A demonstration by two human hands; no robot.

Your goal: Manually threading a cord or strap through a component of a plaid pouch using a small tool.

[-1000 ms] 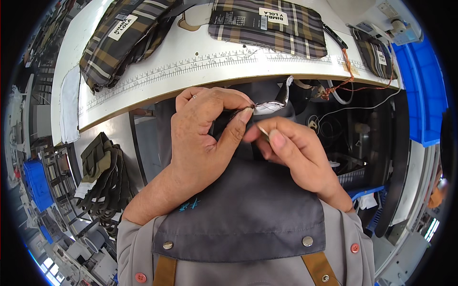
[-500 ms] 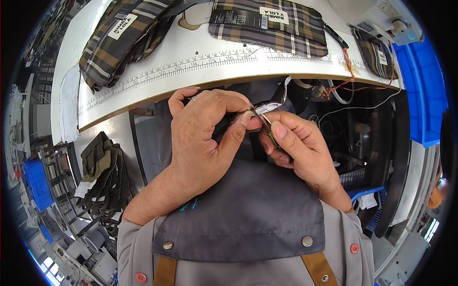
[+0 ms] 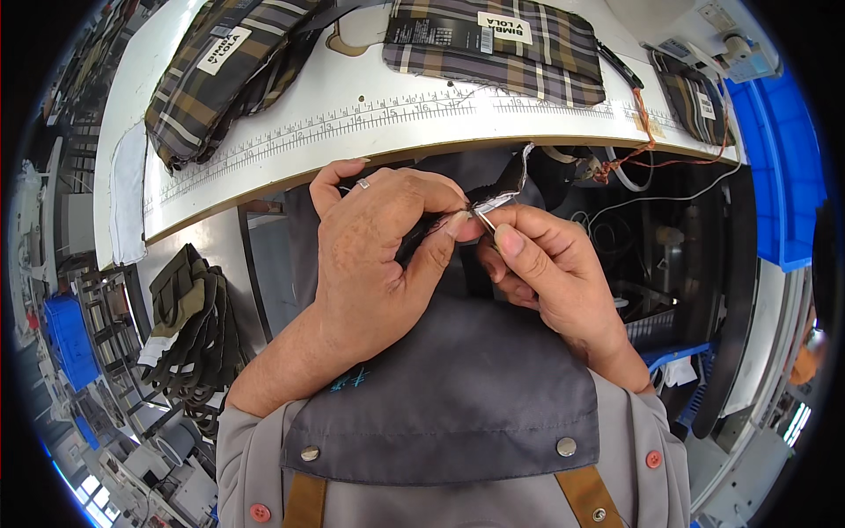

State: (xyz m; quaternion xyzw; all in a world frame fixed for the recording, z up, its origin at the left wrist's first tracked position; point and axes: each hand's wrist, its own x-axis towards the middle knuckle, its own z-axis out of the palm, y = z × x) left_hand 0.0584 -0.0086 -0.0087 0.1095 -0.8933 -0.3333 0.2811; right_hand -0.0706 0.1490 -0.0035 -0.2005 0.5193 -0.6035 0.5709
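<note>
My left hand (image 3: 374,251) pinches a dark fabric piece with a white edge strip (image 3: 497,201) between thumb and forefinger. A ring is on one of its fingers. The strip's far end sticks up near the table edge. In my closed right hand (image 3: 559,268) is a slim metal tool with two pointed prongs (image 3: 486,222), tweezers or thread snips; I cannot tell which. Its tips meet the fabric beside my left fingertips. Fingers hide the rest of the tool and much of the fabric. Both hands are above the dark grey apron (image 3: 449,378).
Beyond my hands, the white table (image 3: 290,180) has a printed ruler along its edge. Plaid fabric pieces (image 3: 528,66) with labels lie on it, beside a black-handled tool (image 3: 620,66) on an orange cord. Dark green pieces (image 3: 198,326) hang at left. A blue bin (image 3: 779,167) stands at right.
The tool's prongs, apart earlier, are now closer together at the fabric. Both hands stay nearly in place; the white-edged strip has shifted slightly.
</note>
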